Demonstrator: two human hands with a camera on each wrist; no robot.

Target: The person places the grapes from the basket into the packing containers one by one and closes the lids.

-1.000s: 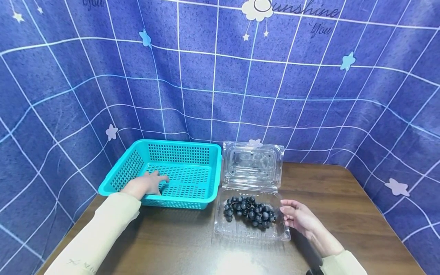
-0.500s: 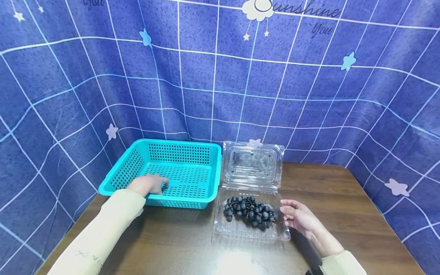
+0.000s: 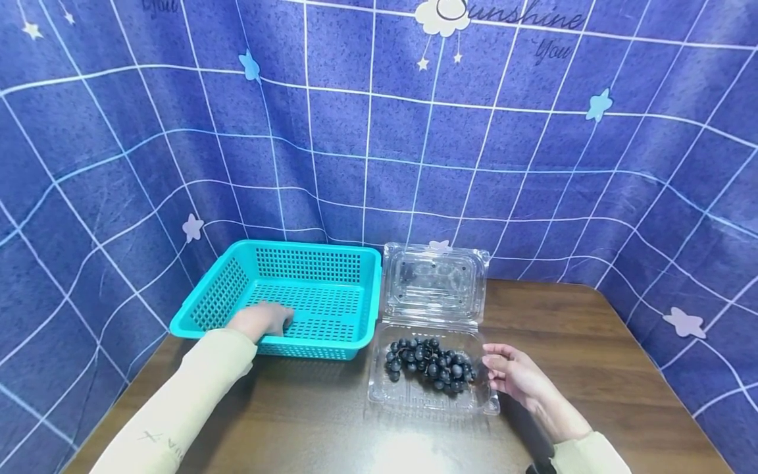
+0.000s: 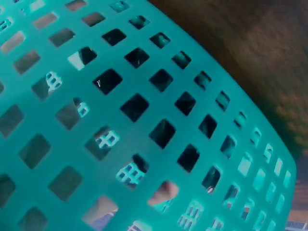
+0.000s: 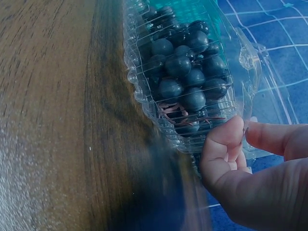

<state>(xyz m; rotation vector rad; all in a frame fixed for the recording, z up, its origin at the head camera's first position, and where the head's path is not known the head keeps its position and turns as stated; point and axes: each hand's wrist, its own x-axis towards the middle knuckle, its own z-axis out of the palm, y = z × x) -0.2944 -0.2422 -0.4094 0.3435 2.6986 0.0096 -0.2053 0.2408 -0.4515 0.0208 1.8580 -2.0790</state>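
Note:
My left hand (image 3: 262, 320) reaches over the front rim of a turquoise plastic basket (image 3: 367, 322), with its fingers bent down inside. In the left wrist view the perforated basket wall (image 4: 144, 125) hides most of that hand; a bit of fingertip (image 4: 166, 192) shows through one hole. My right hand (image 3: 518, 378) pinches the right edge of a clear plastic clamshell container (image 3: 385, 394) between thumb and fingers. Up close, the right wrist view shows that hand (image 5: 255, 168) at the container's rim. A bunch of dark grapes (image 3: 432, 365) lies inside the container.
The container's transparent lid (image 3: 435, 283) stands raised at the back. Basket and container sit side by side on a brown wooden table (image 3: 568, 322). A blue curtain (image 3: 414, 145) with white grid lines hangs right behind them.
My left hand has shifted slightly right inside the basket, and its fingers have gone from spread to bent downward. The right hand, container and grapes have stayed in place.

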